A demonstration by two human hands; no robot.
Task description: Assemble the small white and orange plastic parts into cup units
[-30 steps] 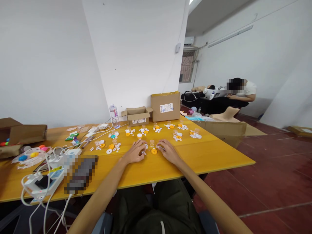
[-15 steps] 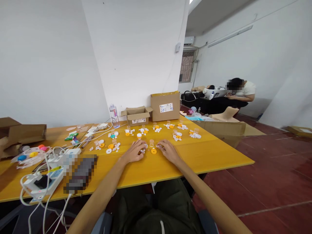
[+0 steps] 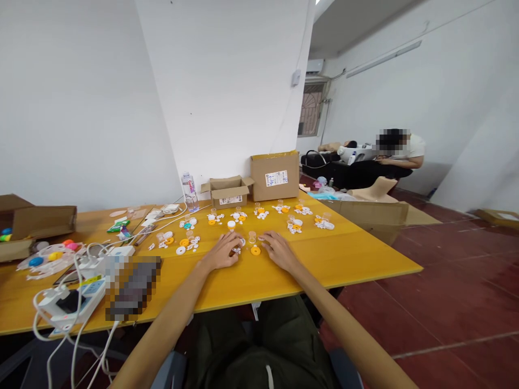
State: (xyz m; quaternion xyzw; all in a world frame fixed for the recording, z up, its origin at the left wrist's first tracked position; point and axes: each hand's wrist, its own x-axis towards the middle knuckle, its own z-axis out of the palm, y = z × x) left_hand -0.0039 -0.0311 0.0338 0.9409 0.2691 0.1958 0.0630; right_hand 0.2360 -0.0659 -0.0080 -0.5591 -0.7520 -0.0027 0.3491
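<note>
My left hand (image 3: 223, 251) rests on the table with its fingers stretched forward and thumb apart, arched over small white pieces (image 3: 237, 250). A white round part shows at its fingertips. Opposite it, my right hand (image 3: 280, 251) lies with spread, bent fingers, a small white piece (image 3: 261, 238) at its fingertips; I see no firm grip. Between the hands stand a small clear plastic cup (image 3: 252, 237) and, nearer me, an orange disc (image 3: 255, 250). Just beyond my left hand is a white-topped orange piece (image 3: 231, 226). What lies under the palms is hidden.
Several clusters of clear cups, discs and white bits (image 3: 295, 225) ring my hands. Behind them stand an open carton (image 3: 230, 193), a closed carton (image 3: 275, 178) and a water bottle (image 3: 190, 192). Left are power strips (image 3: 91, 294), cables and a blurred dark object (image 3: 135, 286). A person sits far right.
My right fingers have shifted slightly away and look straighter; the white ring-like part seen by them now shows less. My left hand has barely moved. The view has turned slightly.
</note>
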